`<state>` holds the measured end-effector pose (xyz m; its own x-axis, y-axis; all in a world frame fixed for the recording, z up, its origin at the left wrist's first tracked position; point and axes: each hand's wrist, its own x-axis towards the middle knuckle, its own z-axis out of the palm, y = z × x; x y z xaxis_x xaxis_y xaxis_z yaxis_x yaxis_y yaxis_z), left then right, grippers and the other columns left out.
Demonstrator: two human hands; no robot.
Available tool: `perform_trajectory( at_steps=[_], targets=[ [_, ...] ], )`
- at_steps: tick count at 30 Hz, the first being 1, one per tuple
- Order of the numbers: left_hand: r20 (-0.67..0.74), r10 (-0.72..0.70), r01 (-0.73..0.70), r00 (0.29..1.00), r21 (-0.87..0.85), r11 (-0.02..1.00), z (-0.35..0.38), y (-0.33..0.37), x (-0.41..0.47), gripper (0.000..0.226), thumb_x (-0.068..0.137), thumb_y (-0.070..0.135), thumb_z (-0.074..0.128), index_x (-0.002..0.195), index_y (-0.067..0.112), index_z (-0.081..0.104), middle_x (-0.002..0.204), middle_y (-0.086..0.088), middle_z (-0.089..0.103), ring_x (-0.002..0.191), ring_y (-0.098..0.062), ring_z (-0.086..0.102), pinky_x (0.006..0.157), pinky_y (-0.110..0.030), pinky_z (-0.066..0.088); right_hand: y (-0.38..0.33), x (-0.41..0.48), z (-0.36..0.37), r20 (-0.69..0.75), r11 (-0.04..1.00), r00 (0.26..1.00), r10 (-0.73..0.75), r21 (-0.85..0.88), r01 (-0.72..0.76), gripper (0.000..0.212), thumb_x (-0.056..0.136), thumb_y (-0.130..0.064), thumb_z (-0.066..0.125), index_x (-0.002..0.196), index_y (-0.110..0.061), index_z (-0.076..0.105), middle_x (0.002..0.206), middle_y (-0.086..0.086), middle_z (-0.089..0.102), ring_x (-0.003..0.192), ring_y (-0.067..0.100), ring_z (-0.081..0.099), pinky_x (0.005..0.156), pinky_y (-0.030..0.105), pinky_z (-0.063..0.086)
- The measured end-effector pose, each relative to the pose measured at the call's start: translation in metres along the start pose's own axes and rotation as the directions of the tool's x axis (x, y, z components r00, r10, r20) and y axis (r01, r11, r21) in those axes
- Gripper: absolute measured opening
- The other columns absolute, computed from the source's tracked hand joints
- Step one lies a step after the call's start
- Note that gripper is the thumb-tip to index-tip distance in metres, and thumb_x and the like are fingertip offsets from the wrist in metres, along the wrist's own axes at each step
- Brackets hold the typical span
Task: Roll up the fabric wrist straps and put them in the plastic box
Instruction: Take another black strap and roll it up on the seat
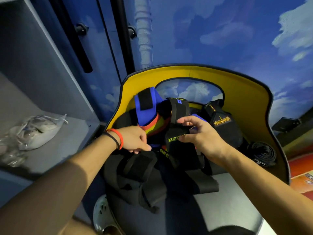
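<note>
A heap of fabric straps lies on a yellow-backed chair seat [245, 92]. My right hand [201, 134] pinches a black wrist strap [177, 116] with yellow lettering, its band looping up over the pile. My left hand [135, 139], with red and black bands on the wrist, has its fingers curled at the edge of the pile beside a blue and orange strap [149, 114]; what it holds is hidden. More black straps [138, 167] spread across the seat in front. A black strap with a yellow logo [221, 122] lies at the right. No plastic box is in view.
A grey shelf [67, 141] to the left carries a clear plastic bag [32, 131] of small items. A coiled black belt [262, 151] rests at the seat's right side. Behind the chair is a blue wall with clouds. A light shoe [101, 216] shows below.
</note>
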<state>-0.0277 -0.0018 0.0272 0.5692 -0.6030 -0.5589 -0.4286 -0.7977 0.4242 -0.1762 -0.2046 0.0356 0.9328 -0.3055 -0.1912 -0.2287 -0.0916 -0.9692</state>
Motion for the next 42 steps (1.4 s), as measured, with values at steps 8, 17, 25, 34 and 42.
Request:
perform_trajectory(
  at_steps=[8,17,25,34,42],
  targets=[
    [0.025,-0.142,0.142,0.989,0.007,0.99,0.018,-0.009,-0.017,0.069,0.078,0.042,0.083,0.134,0.014,0.053,0.091,0.006,0.06,0.079,-0.014,0.06,0.073,-0.026,0.049,0.01,0.003,-0.002,-0.165,0.902,0.916,0.365,0.305,-0.305,0.062,0.072,0.016,0.078,0.122,-0.016,0.058,0.109,0.022,0.069,0.094,0.043,0.072,0.085,0.058,0.06],
    [-0.132,-0.014,-0.082,0.991,-0.689,0.721,-0.006,0.001,-0.037,0.03,0.089,0.006,0.071,0.112,0.025,0.071,0.103,0.009,0.077,0.109,-0.015,0.069,0.097,-0.04,0.05,-0.001,-0.008,0.003,-0.068,0.88,0.963,0.261,0.427,-0.209,0.027,0.084,0.001,0.075,0.109,-0.004,0.07,0.098,0.014,0.074,0.084,0.025,0.073,0.075,0.034,0.06],
    [-0.468,0.012,-0.43,0.884,-0.803,0.413,-0.006,0.034,-0.043,0.037,0.093,0.0,0.065,0.113,0.031,0.068,0.113,0.007,0.074,0.107,-0.017,0.07,0.091,-0.045,0.057,-0.025,-0.016,0.007,0.124,0.804,0.989,0.08,0.578,-0.138,0.038,0.09,0.0,0.064,0.127,0.004,0.061,0.118,0.024,0.069,0.104,0.033,0.066,0.086,0.036,0.059],
    [-0.396,0.172,-0.413,0.902,-0.907,0.079,-0.015,0.054,-0.051,0.037,0.1,0.0,0.041,0.131,0.01,0.06,0.11,-0.009,0.072,0.085,-0.021,0.072,0.071,-0.031,0.06,-0.022,-0.018,0.007,0.092,0.883,0.996,-0.019,0.47,-0.026,0.027,0.091,0.001,0.063,0.117,0.006,0.063,0.104,0.016,0.073,0.091,0.022,0.071,0.086,0.031,0.055],
    [-0.374,0.206,-0.377,0.904,-0.926,-0.025,-0.012,0.07,-0.05,0.046,0.087,0.022,0.061,0.129,0.004,0.062,0.106,-0.008,0.073,0.085,-0.016,0.07,0.059,-0.023,0.056,-0.023,-0.022,0.004,0.124,0.865,0.992,-0.024,0.5,-0.042,0.029,0.091,-0.001,0.063,0.118,0.009,0.062,0.106,0.019,0.071,0.096,0.027,0.069,0.089,0.033,0.055]
  ],
)
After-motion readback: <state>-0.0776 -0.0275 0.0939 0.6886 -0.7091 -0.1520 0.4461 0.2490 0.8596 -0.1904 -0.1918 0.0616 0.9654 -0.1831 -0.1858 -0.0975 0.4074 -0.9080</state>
